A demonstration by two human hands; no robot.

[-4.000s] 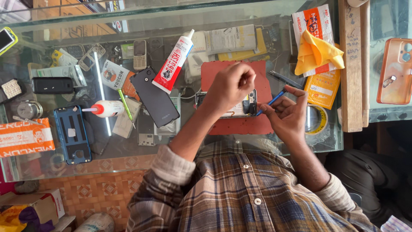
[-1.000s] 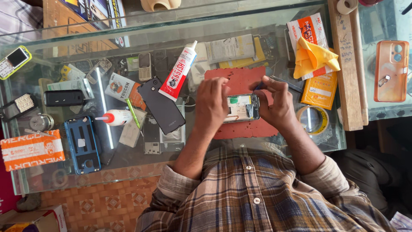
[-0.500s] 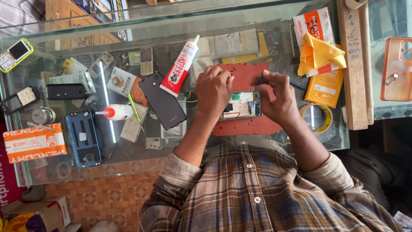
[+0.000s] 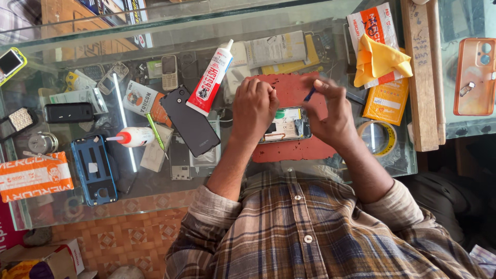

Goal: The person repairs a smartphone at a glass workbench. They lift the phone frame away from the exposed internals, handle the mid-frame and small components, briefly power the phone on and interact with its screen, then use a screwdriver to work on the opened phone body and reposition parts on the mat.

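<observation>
Head view, opened phone (image 4: 285, 124) on red mat (image 4: 289, 93), between both hands, left hand (image 4: 253, 107), right hand (image 4: 330, 111)

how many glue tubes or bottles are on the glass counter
2: a large white and red glue tube lying left of the left hand, and a small white red-capped bottle further left. Clutter may hide others.
</observation>
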